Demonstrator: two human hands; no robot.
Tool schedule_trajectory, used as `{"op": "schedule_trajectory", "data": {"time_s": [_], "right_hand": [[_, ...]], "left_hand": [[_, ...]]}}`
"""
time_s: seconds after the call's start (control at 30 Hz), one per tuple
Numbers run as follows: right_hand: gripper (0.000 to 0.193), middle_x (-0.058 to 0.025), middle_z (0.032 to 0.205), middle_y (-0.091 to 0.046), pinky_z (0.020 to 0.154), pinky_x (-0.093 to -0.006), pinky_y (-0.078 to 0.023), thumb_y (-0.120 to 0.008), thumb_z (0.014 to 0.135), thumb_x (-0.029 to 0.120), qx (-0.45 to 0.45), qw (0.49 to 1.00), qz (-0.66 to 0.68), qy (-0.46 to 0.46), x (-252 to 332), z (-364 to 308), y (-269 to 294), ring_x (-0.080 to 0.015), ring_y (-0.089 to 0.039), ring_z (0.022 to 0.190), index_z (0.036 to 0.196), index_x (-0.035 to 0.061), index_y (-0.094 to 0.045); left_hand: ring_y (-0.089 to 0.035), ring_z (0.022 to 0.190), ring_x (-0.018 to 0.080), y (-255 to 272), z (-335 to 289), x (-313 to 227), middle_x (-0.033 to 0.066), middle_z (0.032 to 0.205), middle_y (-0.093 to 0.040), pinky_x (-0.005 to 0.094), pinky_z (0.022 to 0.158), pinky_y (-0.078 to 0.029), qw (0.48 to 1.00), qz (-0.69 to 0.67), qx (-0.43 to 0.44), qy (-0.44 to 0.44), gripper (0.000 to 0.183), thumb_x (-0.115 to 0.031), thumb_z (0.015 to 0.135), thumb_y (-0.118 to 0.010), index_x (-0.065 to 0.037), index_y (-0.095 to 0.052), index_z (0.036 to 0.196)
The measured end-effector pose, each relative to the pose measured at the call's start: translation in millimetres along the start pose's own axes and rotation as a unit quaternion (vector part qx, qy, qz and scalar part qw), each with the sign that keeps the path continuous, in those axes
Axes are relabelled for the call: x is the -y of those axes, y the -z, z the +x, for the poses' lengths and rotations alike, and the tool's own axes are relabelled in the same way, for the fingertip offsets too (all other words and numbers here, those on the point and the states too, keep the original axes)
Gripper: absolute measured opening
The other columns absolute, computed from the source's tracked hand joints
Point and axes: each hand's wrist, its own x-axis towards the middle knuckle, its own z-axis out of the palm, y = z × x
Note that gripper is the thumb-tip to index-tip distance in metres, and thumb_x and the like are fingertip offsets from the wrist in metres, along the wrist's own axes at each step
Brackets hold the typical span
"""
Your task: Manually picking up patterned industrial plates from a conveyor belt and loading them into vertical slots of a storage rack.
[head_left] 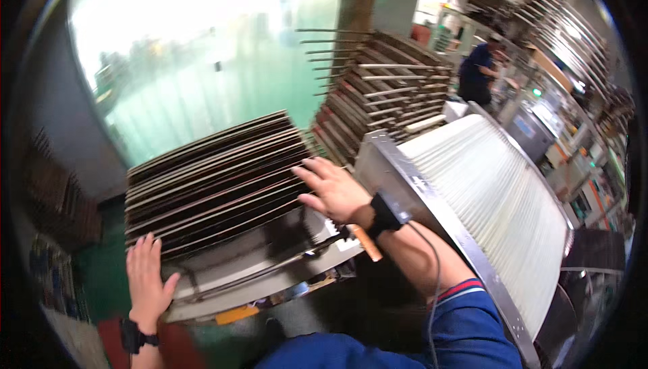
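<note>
A row of thin dark panels with pale edges (pixel 216 176) stands closely packed on a light grey cart top (pixel 223 271) in front of me. My left hand (pixel 148 278) is at the near left corner of the row. Its fingers are stretched out, the thumb is apart, and it grips nothing. My right hand (pixel 331 190) is spread at the right end of the panels, its fingers pointing left over their edges. Whether either hand presses on the panels I cannot tell. A thin metal rod (pixel 270 264) runs along the cart's near side.
To my right stands a large metal-framed rack (pixel 466 234) with white ribbed slats (pixel 493 187). Stacked racks with protruding bars (pixel 385 92) rise behind it. Translucent curtain sheeting (pixel 216 78) hangs ahead. Another person (pixel 479 72) is by machines at the far right. An orange strip (pixel 368 244) juts from the cart.
</note>
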Motion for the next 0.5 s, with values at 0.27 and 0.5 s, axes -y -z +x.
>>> {"op": "schedule_trajectory", "data": {"time_s": [0.27,0.5], "right_hand": [[0.051,-0.024,0.14,-0.051,0.113,-0.0456,-0.039,-0.065,0.093,0.028,-0.037,0.977,-0.029,-0.207,-66,-106,82,-0.0411,-0.048,0.131,0.137,0.0046,-0.054],[0.05,-0.0278,0.134,-0.054,0.11,-0.0489,-0.038,-0.065,0.091,0.025,-0.114,0.875,-0.191,-0.431,-69,-300,139,-0.0439,-0.049,0.127,0.13,-0.0045,-0.056]], "left_hand": [[-0.029,0.146,0.0438,31,7,-23,0.0209,0.156,-0.037,0.0571,0.12,-0.018,0.998,-0.051,-0.041,-0.025,0.073,-0.031,0.087,-0.065,-0.001,-0.039,0.148],[-0.043,0.126,0.0313,108,33,-108,0.0175,0.143,-0.047,0.0441,0.105,-0.034,0.78,-0.51,-0.256,-0.258,0.068,-0.042,0.098,-0.057,0.0,-0.038,0.148]]}}
